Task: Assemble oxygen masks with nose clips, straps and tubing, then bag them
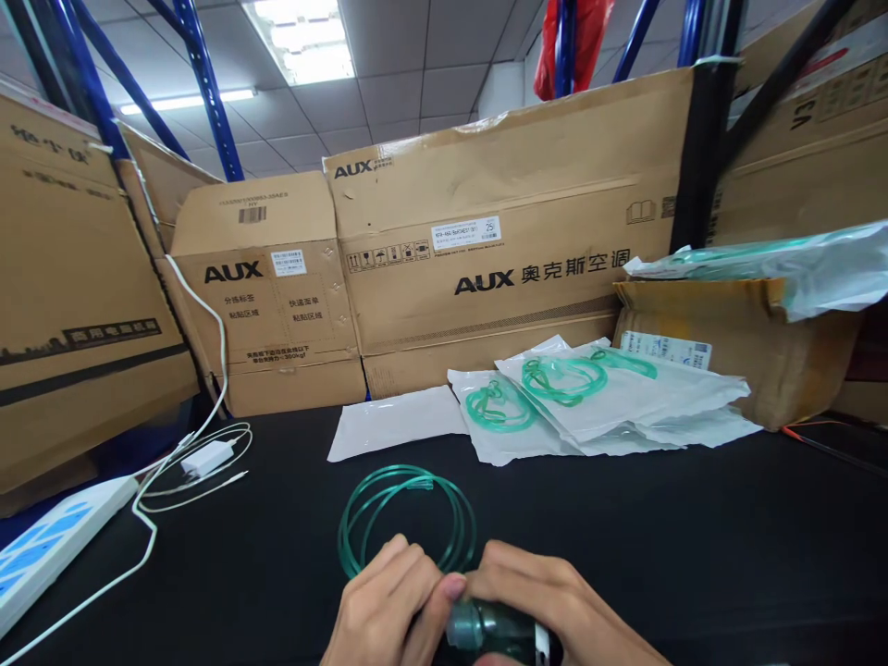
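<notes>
A coil of green tubing (353, 523) lies on the black table, just beyond my hands. My left hand (392, 606) is closed at the near side of the coil, its thumb and fingers pressed together by the end of a dark translucent green part (496, 629). Whether it pinches the tubing or the part's end cannot be made out. My right hand (555, 597) wraps round the green part from above and from the right. That part lies on its side at the bottom edge of the view, partly hidden by the fingers.
White packets with green tubing (583, 407) and a flat white packet (399, 424) lie behind the coil. A power strip (62, 546) and white cables (187, 462) are at left. Cardboard boxes (513, 231) stand along the back. At right, a small box (735, 342) bears more packets.
</notes>
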Motion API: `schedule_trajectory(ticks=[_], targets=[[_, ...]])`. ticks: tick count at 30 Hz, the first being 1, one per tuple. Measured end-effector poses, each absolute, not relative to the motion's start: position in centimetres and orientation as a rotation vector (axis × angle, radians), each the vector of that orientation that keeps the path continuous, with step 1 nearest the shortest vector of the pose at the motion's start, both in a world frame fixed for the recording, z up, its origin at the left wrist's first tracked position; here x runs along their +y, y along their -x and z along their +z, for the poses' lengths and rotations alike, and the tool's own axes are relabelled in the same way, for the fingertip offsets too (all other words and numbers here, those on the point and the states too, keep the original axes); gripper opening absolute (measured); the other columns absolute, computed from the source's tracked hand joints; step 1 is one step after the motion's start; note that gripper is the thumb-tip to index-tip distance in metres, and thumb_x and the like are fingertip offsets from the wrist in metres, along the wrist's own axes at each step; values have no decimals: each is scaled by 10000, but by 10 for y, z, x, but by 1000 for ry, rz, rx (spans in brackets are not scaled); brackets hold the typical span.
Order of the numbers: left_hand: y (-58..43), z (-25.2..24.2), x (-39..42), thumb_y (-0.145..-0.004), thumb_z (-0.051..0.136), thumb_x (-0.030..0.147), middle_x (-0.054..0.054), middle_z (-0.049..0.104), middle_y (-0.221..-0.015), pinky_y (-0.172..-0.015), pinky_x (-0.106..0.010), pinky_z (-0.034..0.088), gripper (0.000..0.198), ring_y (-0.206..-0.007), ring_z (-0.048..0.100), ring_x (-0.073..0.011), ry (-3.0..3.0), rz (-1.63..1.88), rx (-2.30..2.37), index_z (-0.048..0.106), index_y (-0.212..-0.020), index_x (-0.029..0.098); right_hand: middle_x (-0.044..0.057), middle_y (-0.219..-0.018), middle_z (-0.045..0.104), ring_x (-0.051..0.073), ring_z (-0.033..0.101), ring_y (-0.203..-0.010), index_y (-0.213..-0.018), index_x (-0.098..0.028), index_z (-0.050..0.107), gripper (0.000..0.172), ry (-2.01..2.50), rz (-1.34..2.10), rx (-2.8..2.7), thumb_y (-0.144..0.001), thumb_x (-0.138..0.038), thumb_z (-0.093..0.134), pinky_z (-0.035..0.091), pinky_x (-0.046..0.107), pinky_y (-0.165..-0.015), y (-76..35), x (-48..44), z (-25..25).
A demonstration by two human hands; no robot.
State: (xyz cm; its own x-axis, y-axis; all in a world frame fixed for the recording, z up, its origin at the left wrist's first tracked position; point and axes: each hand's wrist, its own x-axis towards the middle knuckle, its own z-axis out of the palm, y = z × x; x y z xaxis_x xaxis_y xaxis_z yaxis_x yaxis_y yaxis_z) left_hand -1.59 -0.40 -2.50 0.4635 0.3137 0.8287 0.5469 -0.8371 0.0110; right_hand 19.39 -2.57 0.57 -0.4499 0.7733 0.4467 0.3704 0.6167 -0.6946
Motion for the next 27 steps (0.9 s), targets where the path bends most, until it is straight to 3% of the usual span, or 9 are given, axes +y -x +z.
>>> schedule_trajectory(ticks=[4, 11, 14, 18, 22, 27], targets=[[21, -27, -5, -1093, 442, 102, 35, 527, -661, -620, -256, 437, 329, -577, 494, -126, 2540, -1312, -891, 490, -787, 213, -15, -887, 748, 156, 680, -778, -999, -248, 843, 249, 942, 772, -2053, -770, -212, 935, 515, 217, -767, -193, -23, 6], [28, -23, -9, -1115, 415, 141, 33, 671, -772, -740, -254, 480, 314, -702, 630, -137, 2674, -1517, -1056, 652, -929, 229, -15, -847, 732, 148, 669, -776, -958, -214, 817, 113, 1004, 769, -2033, -850, -233, 842, 484, 232, -744, -200, -18, 11], [44, -11, -7, -1126, 433, 248, 10, 748, -932, -814, -278, 519, 301, -888, 695, -176, 2622, -1463, -1244, 715, -1020, 267, -19, -863, 737, 151, 684, -794, -972, -227, 813, 130, 1050, 720, -2036, -845, -205, 834, 495, 236, -764, -198, -19, 10], [71, -1, 8, -1074, 520, 480, -35, 733, -1285, -1073, -439, 487, 326, -1236, 643, -277, 2356, -1278, -1715, 736, -1233, 295, -16, -931, 753, 164, 719, -840, -1026, -260, 803, 187, 1067, 622, -2124, -857, -187, 834, 538, 239, -797, -198, -21, 16], [85, -5, 27, -1010, 584, 532, -127, 645, -1482, -1171, -556, 413, 581, -1398, 545, -362, 2374, -945, -1924, 631, -1463, 172, 39, -1198, 742, 234, 714, -1107, -1258, -302, 736, 411, 906, 316, -2287, -879, -171, 827, 578, 287, -954, -207, -21, 36], [80, -4, 32, -975, 624, 377, -116, 742, -1324, -1081, -489, 503, 450, -1259, 648, -346, 2489, -864, -1875, 722, -1363, 170, 76, -1285, 700, 233, 582, -1299, -1309, -244, 638, 391, 553, 21, -2446, -1000, -17, 561, 548, 366, -1070, -205, 1, 64]])
